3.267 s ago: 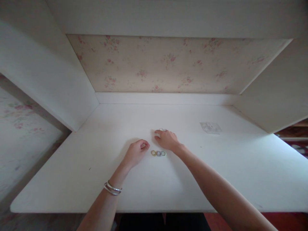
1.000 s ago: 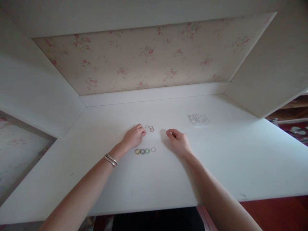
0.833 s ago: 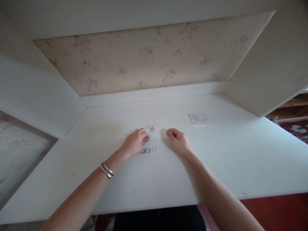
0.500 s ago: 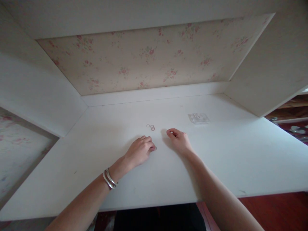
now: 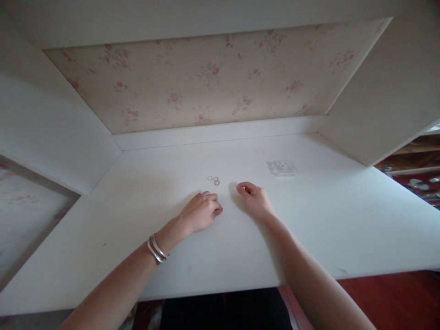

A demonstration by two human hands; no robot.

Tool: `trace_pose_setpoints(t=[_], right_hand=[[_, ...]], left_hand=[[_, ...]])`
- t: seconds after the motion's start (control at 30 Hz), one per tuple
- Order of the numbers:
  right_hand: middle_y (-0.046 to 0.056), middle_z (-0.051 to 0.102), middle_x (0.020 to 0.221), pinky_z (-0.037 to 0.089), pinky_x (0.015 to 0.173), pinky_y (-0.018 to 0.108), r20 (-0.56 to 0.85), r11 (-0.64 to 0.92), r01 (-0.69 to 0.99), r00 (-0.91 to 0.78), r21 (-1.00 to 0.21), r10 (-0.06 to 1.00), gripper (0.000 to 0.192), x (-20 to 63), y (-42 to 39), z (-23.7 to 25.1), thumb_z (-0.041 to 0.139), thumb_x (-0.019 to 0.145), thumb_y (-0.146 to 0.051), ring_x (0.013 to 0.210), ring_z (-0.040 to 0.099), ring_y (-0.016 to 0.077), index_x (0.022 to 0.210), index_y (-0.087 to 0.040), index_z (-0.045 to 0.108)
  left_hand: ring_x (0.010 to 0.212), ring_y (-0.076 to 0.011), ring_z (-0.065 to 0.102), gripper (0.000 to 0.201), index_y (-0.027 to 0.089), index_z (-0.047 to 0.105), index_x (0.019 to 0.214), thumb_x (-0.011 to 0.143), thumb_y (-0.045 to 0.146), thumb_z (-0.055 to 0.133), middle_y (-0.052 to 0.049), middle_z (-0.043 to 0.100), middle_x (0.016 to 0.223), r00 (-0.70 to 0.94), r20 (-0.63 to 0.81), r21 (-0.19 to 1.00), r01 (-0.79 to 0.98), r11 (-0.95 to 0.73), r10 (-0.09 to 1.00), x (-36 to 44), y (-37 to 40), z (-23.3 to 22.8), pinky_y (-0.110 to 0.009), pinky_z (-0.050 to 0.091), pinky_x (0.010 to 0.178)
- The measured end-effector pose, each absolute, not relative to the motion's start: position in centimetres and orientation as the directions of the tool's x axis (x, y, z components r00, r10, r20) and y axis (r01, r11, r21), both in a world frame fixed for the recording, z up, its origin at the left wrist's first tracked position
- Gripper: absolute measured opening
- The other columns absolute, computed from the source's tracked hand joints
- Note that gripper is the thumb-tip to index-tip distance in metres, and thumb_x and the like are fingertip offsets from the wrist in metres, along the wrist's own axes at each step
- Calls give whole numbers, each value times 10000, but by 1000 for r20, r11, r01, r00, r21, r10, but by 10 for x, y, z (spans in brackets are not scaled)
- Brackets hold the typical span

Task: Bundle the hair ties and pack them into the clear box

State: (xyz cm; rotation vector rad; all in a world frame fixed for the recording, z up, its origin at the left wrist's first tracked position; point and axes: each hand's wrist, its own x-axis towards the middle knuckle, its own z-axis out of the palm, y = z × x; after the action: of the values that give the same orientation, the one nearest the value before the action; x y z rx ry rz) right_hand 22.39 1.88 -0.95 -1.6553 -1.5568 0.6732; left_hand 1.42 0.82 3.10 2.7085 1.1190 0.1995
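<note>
My left hand (image 5: pixel 202 211), with silver bangles (image 5: pixel 157 249) at its wrist, is closed in a pinch low over the white tabletop. A small ring showed at its fingertips a moment ago; the fingers now hide it. To the right, my right hand (image 5: pixel 254 198) rests with thumb and forefinger pressed together; what they hold, if anything, is too small to tell. Just beyond the gap between both hands lies a little cluster of thin, pinkish small rings (image 5: pixel 216 182), touching neither hand. Behind my right hand sits a clear plastic case (image 5: pixel 282 168) with tiny pieces in it.
The white tabletop (image 5: pixel 144 178) runs back to a low ledge (image 5: pixel 220 130) under flowered wallpaper (image 5: pixel 192 82). White side panels (image 5: pixel 374 101) enclose it left and right. Its front edge is close to my body, and red flooring (image 5: pixel 388 298) shows below on the right.
My left hand has turned slightly, and the small ring at its fingertips has gone out of sight. My right hand stays almost still; the whole view has shifted a little.
</note>
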Motion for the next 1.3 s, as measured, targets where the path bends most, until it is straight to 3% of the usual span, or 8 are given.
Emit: trace_pose_setpoints(t=[0.33,0.5,0.6,0.77,0.9,1.0,1.23,1.3], right_hand=[[-37,532,562,303,534,219,120,27,597,117,-802,986,294,224,19,-11,474,829,-434,536,455,108,838,-238,693],[-31,527,557,308,531,224,114,23,597,114,-802,987,300,224,19,-9,471,825,-423,532,456,111,838,-226,697],[-32,521,555,309,530,224,108,18,601,113,-799,988,298,224,18,-10,471,823,-426,533,455,112,844,-231,697],[-30,515,558,305,522,226,102,22,612,95,-790,990,306,225,19,-11,468,822,-433,533,453,113,856,-231,695],[-30,505,559,306,516,225,102,17,627,101,-779,990,319,225,19,-12,467,822,-452,530,449,111,851,-232,696],[-32,496,558,303,506,224,88,2,645,101,-765,991,337,223,17,-13,465,824,-477,520,441,107,859,-233,695],[-45,475,552,276,491,228,12,62,689,-77,-722,997,340,214,12,-14,483,824,-497,496,401,103,903,-236,686],[-33,517,587,314,546,238,62,106,740,-87,-664,994,291,206,14,-9,494,829,-435,549,446,116,917,-232,683]], left_hand=[[804,-170,552,199,228,730,806,854,214,538,-27,637,795,723,12,278,661,-697,691,11,11,35,-305,400,781],[799,-161,560,188,225,731,813,856,263,552,-24,637,794,692,65,378,650,-659,719,5,15,43,-288,404,776],[757,-142,559,198,207,716,805,859,285,542,-20,623,779,592,111,465,679,-568,798,-12,18,47,-255,412,713],[705,-130,566,254,186,696,874,845,380,534,-14,653,812,282,106,649,707,-282,953,-53,16,37,-239,412,662],[566,-114,508,357,171,670,906,809,491,543,19,598,648,50,25,790,612,-50,998,-76,10,22,-222,357,529],[494,-96,449,371,160,661,870,783,506,559,33,555,579,91,-38,843,537,-17,995,-81,8,16,-215,313,476],[596,-140,550,391,160,667,880,766,514,549,-6,642,674,147,-47,853,520,-37,988,-81,10,15,-234,384,548],[629,-149,567,381,164,661,888,785,507,533,-12,656,710,173,-54,850,524,-46,983,-82,11,14,-244,402,582]])
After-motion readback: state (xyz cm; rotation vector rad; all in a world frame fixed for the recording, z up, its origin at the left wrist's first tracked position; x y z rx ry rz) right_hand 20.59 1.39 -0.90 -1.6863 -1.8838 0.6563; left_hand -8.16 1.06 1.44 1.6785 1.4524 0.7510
